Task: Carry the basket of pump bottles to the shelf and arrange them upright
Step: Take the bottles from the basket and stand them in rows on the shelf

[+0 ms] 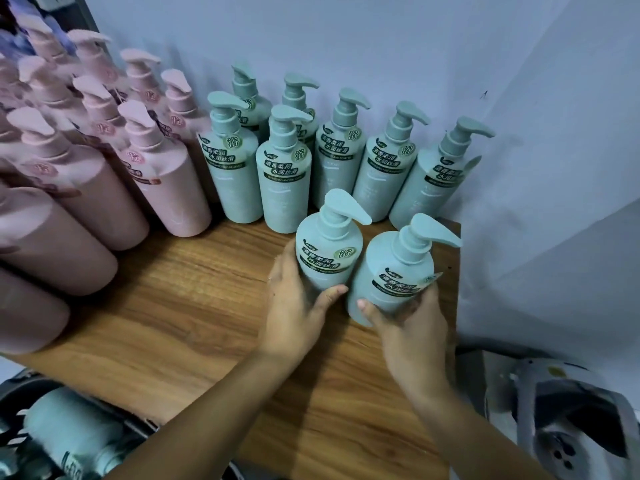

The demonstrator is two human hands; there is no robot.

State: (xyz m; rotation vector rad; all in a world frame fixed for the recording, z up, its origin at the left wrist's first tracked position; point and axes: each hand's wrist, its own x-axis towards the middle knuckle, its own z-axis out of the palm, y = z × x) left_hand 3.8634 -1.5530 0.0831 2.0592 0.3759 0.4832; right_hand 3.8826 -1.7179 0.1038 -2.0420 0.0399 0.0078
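Your left hand (pixel 294 306): wrapped round left bottle (pixel 329 251), upright, just before green row (pixel 284 174). Your right hand (pixel 412 327): cupping right bottle (pixel 394 275) by right edge of shelf (pixel 173 289). Pink bottles (pixel 104 174) further left. Basket (pixel 121 415) below, more bottles inside. Advice: seat both bases flat, match spouts to row, let go only once steady.
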